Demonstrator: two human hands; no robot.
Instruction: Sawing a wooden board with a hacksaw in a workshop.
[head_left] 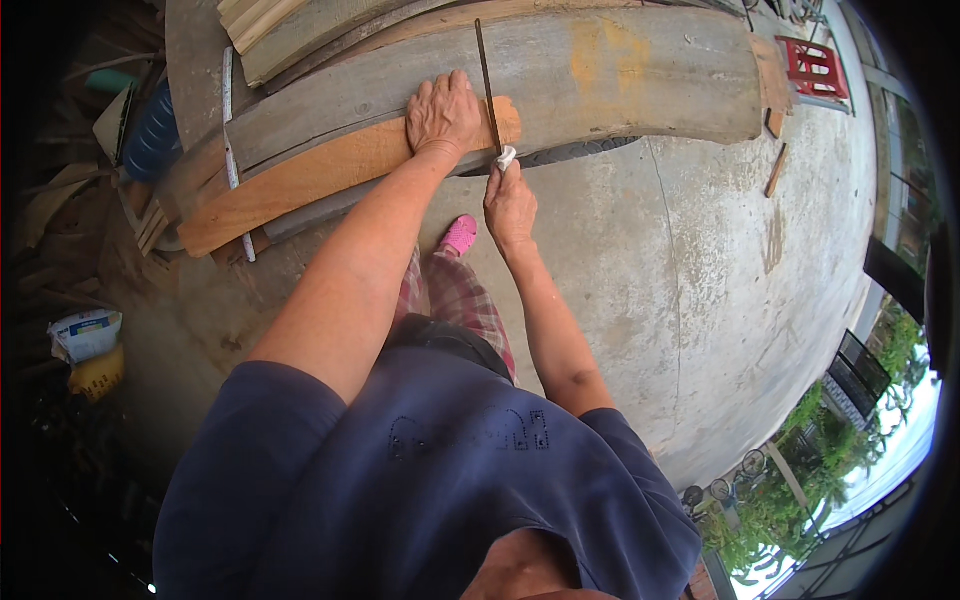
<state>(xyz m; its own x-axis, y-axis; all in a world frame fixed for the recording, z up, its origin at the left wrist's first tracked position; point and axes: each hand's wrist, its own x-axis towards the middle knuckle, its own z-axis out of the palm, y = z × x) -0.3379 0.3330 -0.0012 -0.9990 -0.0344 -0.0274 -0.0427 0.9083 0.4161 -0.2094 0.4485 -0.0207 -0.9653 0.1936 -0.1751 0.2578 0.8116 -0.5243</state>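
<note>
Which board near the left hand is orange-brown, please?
The brown board partly under the left hand and crossed by the thin tool in the right hand; the wide board with a yellow patch and the strip nearer the person are grey.

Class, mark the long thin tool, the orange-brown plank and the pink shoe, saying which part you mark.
Long thin tool (488,88), head view: midway along its dark shaft.
Orange-brown plank (308,178), head view: its bare face, near mid-length.
Pink shoe (460,235), head view: its upper.

Upper right: red chair (815,68); small wood strip (776,170) on cracked concrete floor (620,270). Left: blue jug (152,135); lower, white bag (88,335) beside yellow bag (97,373). Lower right: green plants (840,450).
</note>
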